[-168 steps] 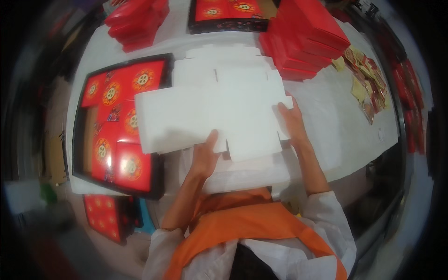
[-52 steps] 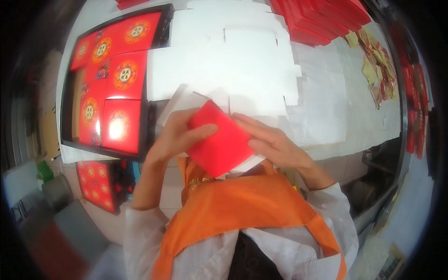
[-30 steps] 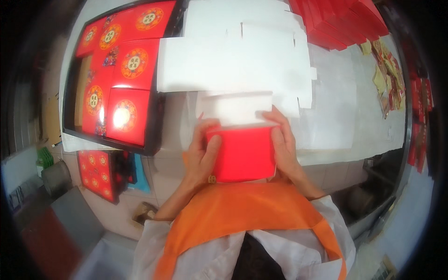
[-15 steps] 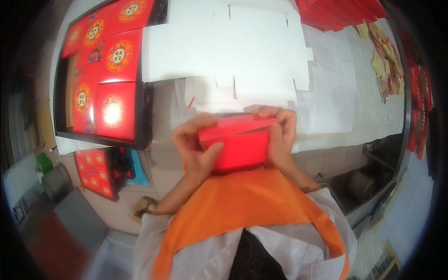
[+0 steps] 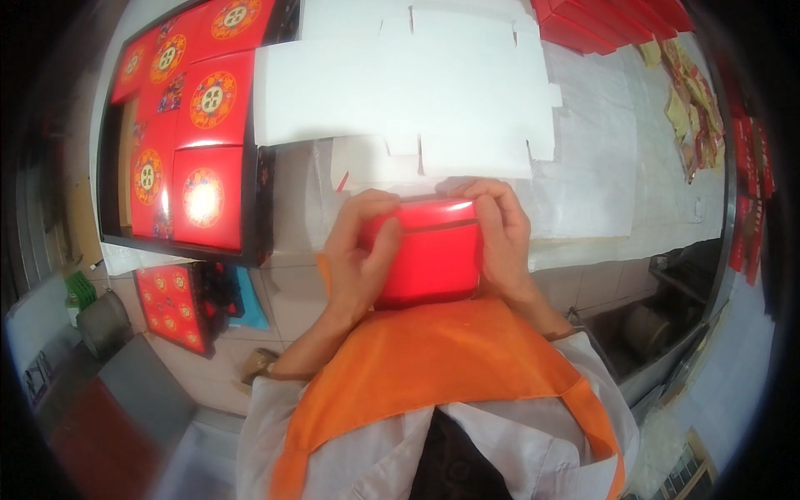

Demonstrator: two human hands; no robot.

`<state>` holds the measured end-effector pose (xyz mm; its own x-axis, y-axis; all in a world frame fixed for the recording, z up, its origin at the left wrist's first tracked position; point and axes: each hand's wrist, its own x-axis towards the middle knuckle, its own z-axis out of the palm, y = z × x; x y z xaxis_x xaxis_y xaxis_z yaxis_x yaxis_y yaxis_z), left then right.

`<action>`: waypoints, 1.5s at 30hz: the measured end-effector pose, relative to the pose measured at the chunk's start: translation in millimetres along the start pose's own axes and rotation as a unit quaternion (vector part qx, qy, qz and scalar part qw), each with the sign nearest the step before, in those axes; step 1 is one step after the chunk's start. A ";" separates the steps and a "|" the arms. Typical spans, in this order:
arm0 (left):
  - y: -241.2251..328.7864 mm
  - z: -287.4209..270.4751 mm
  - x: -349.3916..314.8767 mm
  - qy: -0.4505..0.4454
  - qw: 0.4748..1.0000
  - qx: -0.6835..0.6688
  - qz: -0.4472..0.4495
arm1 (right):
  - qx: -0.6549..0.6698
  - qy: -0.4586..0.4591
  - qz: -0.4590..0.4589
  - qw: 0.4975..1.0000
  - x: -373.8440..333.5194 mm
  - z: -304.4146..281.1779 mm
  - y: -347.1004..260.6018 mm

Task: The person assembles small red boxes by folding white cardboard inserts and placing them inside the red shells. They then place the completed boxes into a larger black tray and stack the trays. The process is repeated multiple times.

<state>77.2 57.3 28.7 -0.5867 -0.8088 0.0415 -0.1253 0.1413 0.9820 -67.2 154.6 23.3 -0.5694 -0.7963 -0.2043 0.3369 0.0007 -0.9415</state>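
Note:
A plain red cardboard box (image 5: pixel 433 262) is held close against my orange apron, at the near edge of the table. My left hand (image 5: pixel 364 237) grips its left side, the thumb lying along the upper left corner. On the right side my right hand (image 5: pixel 500 225) has the thumb on the near face and fingers curled over the far edge. A shiny red flap lies folded across the top, with a narrow dark gap showing below it. The far side of the box is hidden by the flap and my fingers.
At left, a dark tray (image 5: pixel 257 208) holds several red boxes with round gold emblems. Flat white card blanks (image 5: pixel 400 92) cover the table's middle. Red boxes (image 5: pixel 612 25) stand at the far right beside gold-red packets (image 5: pixel 693 112). A red patterned box (image 5: pixel 173 308) sits lower, at left.
The raised flap has come down toward the near face, and the gap under it has narrowed. My left thumb has moved up to the flap's corner.

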 end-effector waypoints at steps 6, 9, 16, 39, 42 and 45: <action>-5.0 -1.0 -6.6 0.028 0.999 -0.041 -0.021 | -0.075 -0.024 -0.041 0.996 -3.6 -1.9 1.1; -17.1 1.3 -16.8 0.055 0.997 -0.056 -0.027 | -0.091 -0.058 -0.051 0.993 -5.3 -6.3 8.1; -23.1 6.9 -20.9 0.084 0.988 -0.133 -0.008 | -0.120 -0.098 -0.103 0.983 -7.0 -9.7 13.1; -26.7 4.6 -19.4 0.013 0.999 -0.025 0.044 | -0.173 -0.170 -0.155 0.958 1.1 -27.4 21.6; -24.9 4.8 -19.7 0.012 0.999 -0.016 0.033 | -0.200 -0.182 -0.176 0.947 1.7 -28.5 17.4; -24.1 5.7 -19.5 0.012 0.999 -0.014 0.028 | -0.195 -0.186 -0.194 0.943 3.3 -29.4 18.2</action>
<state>87.1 72.9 3.2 -0.5731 -0.8132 0.1012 -0.0689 0.1709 0.9829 -84.9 169.8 -2.3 -0.2665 -0.9395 0.2154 -0.1844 -0.1696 -0.9681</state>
